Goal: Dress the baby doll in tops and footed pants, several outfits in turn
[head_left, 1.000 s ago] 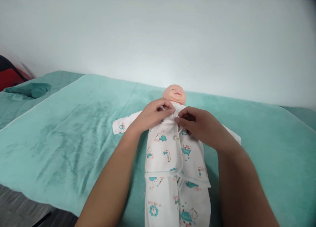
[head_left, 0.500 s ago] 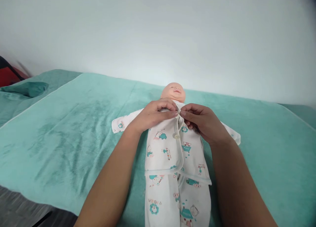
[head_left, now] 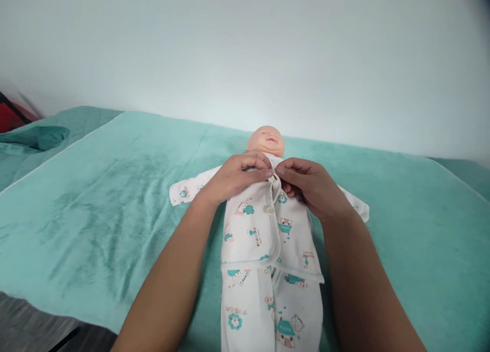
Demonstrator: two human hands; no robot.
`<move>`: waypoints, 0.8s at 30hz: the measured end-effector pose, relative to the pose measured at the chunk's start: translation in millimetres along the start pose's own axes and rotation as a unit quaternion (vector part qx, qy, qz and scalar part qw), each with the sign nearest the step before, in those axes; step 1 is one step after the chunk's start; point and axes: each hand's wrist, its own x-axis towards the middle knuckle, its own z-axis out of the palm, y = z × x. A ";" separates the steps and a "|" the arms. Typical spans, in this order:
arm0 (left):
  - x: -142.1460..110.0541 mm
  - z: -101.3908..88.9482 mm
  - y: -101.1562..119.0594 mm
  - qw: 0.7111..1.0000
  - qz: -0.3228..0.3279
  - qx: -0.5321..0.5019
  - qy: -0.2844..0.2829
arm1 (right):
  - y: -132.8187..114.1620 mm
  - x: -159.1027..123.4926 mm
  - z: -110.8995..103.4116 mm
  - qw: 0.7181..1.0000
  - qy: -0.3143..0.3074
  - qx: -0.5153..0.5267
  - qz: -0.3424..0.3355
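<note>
A baby doll (head_left: 266, 139) lies on its back on a teal towel (head_left: 115, 189), dressed in a white printed top (head_left: 252, 229) and matching trousers (head_left: 268, 316). My left hand (head_left: 233, 176) pinches the left front edge of the top at the doll's chest. My right hand (head_left: 310, 186) pinches the right front edge just opposite, fingertips almost touching the left ones around a small button near the collar. A second button (head_left: 269, 209) shows lower on the placket. The doll's sleeves spread out to both sides.
A darker teal folded cloth (head_left: 34, 136) lies at the far left, with something red (head_left: 9, 118) behind it. A pale wall runs along the back. The towel's front edge and a grey floor show at the bottom left.
My two hands have drawn closer together at the doll's collar, bringing the two front edges of the top to meet. The view has tilted slightly.
</note>
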 end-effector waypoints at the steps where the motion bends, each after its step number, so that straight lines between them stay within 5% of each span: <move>1: 0.0 0.3 -0.1 1.000 0.001 -0.001 0.002 | 0.4 0.1 -0.9 1.000 -0.005 0.006 0.002; 10: -0.1 -3.2 -1.3 1.000 0.010 0.015 -0.006 | 5.6 1.3 -8.0 1.000 -0.024 -0.002 -0.001; 17: -2.7 -6.8 2.2 0.999 -0.009 0.043 -0.027 | -1.7 -3.4 -5.1 0.992 -0.069 -0.091 -0.053; 24: -2.7 -9.0 3.1 0.998 -0.001 0.043 -0.052 | -9.1 -6.5 6.3 0.976 -0.050 -0.189 -0.093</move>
